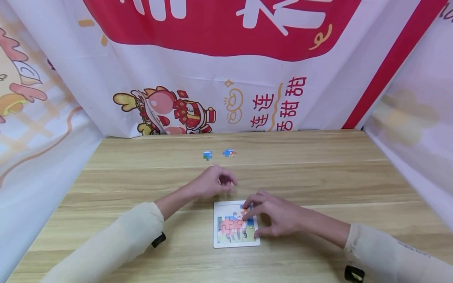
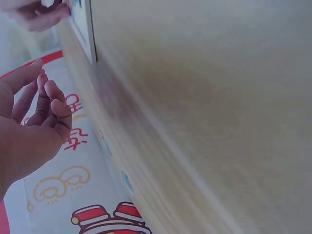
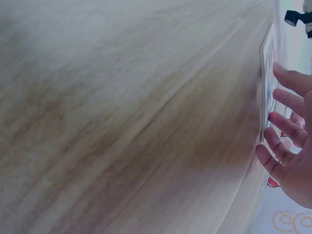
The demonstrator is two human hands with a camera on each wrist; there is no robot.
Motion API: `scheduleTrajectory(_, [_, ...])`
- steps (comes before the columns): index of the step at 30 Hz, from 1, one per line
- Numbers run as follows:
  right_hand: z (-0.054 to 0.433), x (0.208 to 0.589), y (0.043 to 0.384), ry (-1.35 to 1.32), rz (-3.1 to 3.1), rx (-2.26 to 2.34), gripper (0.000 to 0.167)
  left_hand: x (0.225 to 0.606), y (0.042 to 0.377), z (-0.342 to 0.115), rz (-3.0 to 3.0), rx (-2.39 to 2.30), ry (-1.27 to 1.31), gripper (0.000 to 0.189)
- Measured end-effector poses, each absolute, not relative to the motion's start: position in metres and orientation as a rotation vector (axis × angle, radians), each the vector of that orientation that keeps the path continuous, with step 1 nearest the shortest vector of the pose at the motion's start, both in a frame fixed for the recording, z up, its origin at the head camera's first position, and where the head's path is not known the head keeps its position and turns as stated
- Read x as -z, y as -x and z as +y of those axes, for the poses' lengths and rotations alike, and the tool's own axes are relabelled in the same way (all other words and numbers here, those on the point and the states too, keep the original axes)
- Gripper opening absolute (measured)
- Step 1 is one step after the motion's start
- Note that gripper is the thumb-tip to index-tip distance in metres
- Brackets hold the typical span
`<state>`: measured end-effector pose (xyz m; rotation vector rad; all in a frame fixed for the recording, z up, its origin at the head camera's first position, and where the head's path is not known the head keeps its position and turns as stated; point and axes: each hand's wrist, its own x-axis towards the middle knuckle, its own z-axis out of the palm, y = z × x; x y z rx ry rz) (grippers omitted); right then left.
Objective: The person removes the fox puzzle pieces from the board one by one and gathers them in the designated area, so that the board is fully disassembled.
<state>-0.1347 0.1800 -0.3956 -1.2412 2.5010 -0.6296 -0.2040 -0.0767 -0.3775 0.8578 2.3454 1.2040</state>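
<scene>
A small jigsaw puzzle (image 1: pixel 229 236) in a white square tray (image 1: pixel 236 247) lies on the table. Most of its pieces sit in place, forming a pink picture, with bare white tray at the upper left. My right hand (image 1: pixel 281 215) reaches over the tray's right side, fingertips touching the pieces near the upper right and thumb by the right rim. The right wrist view shows its fingers (image 3: pixel 287 129) spread and gently bent along the tray. Just beyond the tray, my left hand (image 1: pixel 215 181) hovers with loosely bent fingers, holding nothing; the left wrist view shows its relaxed fingers (image 2: pixel 46 97).
Two loose puzzle pieces, one blue and green (image 1: pixel 207 155) and one blue and orange (image 1: pixel 229 153), lie farther back on the wooden table (image 1: pixel 318 169). A printed white cloth (image 1: pixel 198 70) hangs at the table's back edge, with cloth walls on both sides.
</scene>
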Motion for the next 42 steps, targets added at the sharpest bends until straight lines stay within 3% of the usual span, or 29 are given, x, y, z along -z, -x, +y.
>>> scheduleTrajectory(17, [0.171,0.392,0.142,1.164,2.566,0.793,0.024,0.388,0.171,-0.085,2.281,-1.048,-1.016,0.013])
scheduleTrajectory(42, [0.166,0.397,0.172,1.267,2.462,0.719,0.025,0.393,0.156,-0.077,2.258,-0.759,-1.214,0.028])
